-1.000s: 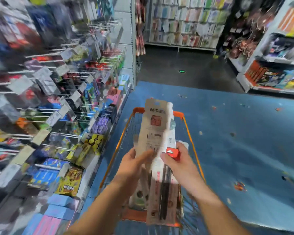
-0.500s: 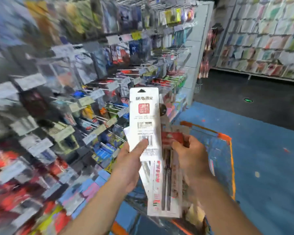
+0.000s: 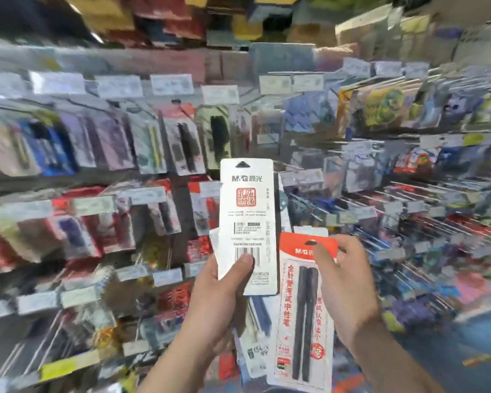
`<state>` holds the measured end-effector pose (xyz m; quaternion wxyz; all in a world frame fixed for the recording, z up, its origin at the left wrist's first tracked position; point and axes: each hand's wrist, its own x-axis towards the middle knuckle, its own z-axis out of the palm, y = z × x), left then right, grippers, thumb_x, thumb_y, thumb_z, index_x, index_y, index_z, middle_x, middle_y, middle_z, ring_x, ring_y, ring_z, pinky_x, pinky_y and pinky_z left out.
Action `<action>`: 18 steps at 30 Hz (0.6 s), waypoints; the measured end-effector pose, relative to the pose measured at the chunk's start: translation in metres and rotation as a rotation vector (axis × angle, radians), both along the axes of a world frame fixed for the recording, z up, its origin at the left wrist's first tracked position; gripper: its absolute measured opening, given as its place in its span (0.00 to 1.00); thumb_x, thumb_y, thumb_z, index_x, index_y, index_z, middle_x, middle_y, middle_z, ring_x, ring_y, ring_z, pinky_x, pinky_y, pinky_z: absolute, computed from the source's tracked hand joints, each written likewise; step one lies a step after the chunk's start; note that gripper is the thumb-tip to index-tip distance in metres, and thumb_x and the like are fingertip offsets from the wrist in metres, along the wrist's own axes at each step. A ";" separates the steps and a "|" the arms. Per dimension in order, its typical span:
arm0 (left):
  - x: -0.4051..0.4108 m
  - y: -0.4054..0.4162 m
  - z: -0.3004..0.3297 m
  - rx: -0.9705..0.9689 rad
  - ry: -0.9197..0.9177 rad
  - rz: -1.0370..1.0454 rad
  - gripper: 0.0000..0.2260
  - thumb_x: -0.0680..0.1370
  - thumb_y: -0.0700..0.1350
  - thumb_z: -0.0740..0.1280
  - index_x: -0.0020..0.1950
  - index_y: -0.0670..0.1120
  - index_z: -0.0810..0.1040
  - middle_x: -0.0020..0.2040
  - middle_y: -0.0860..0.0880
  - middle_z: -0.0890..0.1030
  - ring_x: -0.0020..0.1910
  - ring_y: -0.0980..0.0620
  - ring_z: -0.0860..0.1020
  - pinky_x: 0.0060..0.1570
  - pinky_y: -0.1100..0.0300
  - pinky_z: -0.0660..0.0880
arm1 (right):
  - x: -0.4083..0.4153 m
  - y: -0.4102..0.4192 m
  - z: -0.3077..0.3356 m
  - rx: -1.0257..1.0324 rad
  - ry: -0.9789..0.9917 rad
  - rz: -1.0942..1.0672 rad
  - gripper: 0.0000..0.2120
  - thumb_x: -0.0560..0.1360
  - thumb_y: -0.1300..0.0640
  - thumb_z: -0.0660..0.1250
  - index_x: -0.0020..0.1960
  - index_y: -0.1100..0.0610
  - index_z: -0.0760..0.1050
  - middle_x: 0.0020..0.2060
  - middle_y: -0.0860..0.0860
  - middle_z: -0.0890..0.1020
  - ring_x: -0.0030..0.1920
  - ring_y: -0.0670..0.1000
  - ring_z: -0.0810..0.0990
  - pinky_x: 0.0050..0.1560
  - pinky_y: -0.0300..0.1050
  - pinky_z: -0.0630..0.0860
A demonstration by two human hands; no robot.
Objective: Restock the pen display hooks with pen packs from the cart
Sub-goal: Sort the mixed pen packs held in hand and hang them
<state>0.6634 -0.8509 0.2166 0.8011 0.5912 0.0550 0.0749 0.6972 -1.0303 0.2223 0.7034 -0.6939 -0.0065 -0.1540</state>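
The left hand [image 3: 219,293] pinches a white pen pack [image 3: 247,222], back side facing, upright with its hang-hole on top. The right hand [image 3: 343,282] grips a red-topped pen pack [image 3: 301,313], also upright. Open air separates both from the crowded, blurred display hooks [image 3: 425,222] beyond.

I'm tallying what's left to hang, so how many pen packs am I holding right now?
2 clearly: a white-backed pack in the left hand, its back facing you, and a red-topped pack of black pens in the right hand. More packs seem tucked behind the white one; their number is hidden.
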 end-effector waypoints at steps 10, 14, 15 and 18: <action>-0.022 0.217 0.028 0.012 -0.067 0.286 0.10 0.81 0.39 0.68 0.61 0.45 0.81 0.54 0.45 0.88 0.53 0.45 0.87 0.56 0.48 0.82 | 0.014 0.211 0.047 0.015 0.020 0.292 0.05 0.82 0.57 0.68 0.50 0.55 0.83 0.45 0.47 0.89 0.49 0.49 0.87 0.56 0.53 0.80; -0.012 0.266 0.043 0.044 -0.087 0.363 0.09 0.81 0.39 0.69 0.60 0.47 0.82 0.54 0.48 0.88 0.54 0.47 0.86 0.64 0.44 0.77 | 0.035 0.245 0.066 0.167 0.057 0.331 0.06 0.82 0.57 0.68 0.54 0.57 0.83 0.48 0.51 0.89 0.52 0.53 0.87 0.58 0.53 0.79; -0.008 0.275 0.046 0.032 -0.095 0.364 0.09 0.81 0.39 0.68 0.60 0.47 0.82 0.55 0.48 0.88 0.55 0.47 0.86 0.65 0.43 0.77 | 0.042 0.250 0.072 0.196 0.070 0.327 0.06 0.82 0.57 0.68 0.55 0.57 0.83 0.48 0.52 0.89 0.51 0.54 0.87 0.58 0.54 0.79; 0.005 0.289 0.054 -0.048 -0.108 0.337 0.10 0.82 0.38 0.66 0.61 0.45 0.81 0.56 0.45 0.87 0.55 0.46 0.86 0.64 0.45 0.76 | 0.063 0.256 0.093 0.242 0.070 0.290 0.06 0.82 0.59 0.67 0.53 0.58 0.82 0.45 0.55 0.88 0.45 0.54 0.88 0.52 0.53 0.82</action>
